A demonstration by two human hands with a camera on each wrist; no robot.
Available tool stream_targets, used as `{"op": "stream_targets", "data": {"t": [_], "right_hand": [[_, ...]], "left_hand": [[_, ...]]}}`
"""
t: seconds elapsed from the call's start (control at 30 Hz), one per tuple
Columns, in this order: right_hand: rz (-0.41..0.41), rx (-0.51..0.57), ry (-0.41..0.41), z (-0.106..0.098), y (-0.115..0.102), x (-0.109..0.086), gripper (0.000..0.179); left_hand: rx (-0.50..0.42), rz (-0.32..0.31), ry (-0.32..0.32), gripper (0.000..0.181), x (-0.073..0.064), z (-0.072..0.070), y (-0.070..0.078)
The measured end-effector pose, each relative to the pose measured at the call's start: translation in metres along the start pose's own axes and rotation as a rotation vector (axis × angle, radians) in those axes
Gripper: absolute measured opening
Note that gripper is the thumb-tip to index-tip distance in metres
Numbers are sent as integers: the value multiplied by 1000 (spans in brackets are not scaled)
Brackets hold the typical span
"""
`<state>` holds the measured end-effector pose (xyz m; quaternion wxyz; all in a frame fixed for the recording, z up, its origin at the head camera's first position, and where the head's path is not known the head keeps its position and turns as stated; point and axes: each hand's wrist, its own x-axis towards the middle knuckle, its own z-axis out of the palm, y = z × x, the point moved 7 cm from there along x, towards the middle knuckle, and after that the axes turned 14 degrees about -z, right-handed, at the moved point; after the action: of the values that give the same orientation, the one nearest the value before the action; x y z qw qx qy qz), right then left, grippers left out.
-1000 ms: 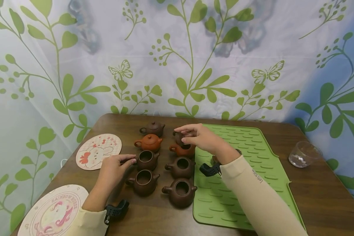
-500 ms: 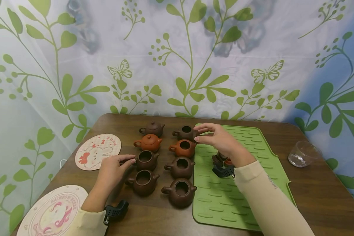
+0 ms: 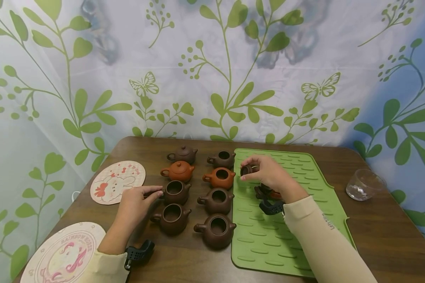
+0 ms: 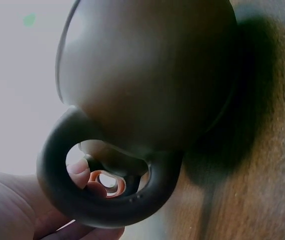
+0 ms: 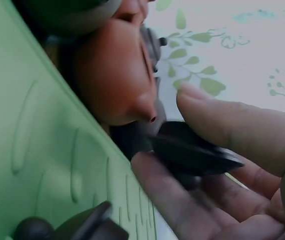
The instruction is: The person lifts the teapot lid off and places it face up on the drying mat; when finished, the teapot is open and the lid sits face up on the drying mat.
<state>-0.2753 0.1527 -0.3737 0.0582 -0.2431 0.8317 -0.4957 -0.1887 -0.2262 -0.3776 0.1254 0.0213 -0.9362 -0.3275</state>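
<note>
My left hand [image 3: 136, 204] pinches the handle of a lidless dark brown teapot [image 3: 175, 192] in the left column. Another lidless dark teapot [image 4: 147, 65] looms close in the left wrist view, its ring handle in front of my fingers. My right hand [image 3: 265, 173] holds a dark teapot lid [image 3: 246, 170] over the green mat [image 3: 255, 251]; the right wrist view shows that lid [image 5: 192, 152] tilted between thumb and fingers. Left of it stand a lidless dark teapot [image 3: 223, 159] and a lidless orange teapot [image 3: 219, 177]. Under my right wrist lie several lids [image 3: 263, 192], partly hidden.
At the back left, a dark teapot [image 3: 182, 154] and an orange teapot [image 3: 178, 171] wear their lids. Two more lidless teapots [image 3: 217, 230] stand in the right column. Round mats [image 3: 118, 182] lie at left; a clear cup [image 3: 364, 184] stands at right.
My right hand has lifted the lid off the back right dark teapot and carried it right, over the green mat. The left hand stays at its teapot.
</note>
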Motion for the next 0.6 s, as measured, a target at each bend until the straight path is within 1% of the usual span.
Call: {"op": "stream_targets", "data": {"t": [0.1,0.2,0.47,0.6], "right_hand": [[-42,-99,-25,1,1,2,47],[-61,-151,-37,2,3,4,48],[-76,-308,-96,8,8,8,46],[-78,-339,-124,14,5,9,45]], "left_hand": [[0,-3,-3,16,0,1,-1],[1,-2,-5,16,1,1,-1],[4,0,-5,16,1,2,-1],[4,-2,-6,16,1,2,-1]]}}
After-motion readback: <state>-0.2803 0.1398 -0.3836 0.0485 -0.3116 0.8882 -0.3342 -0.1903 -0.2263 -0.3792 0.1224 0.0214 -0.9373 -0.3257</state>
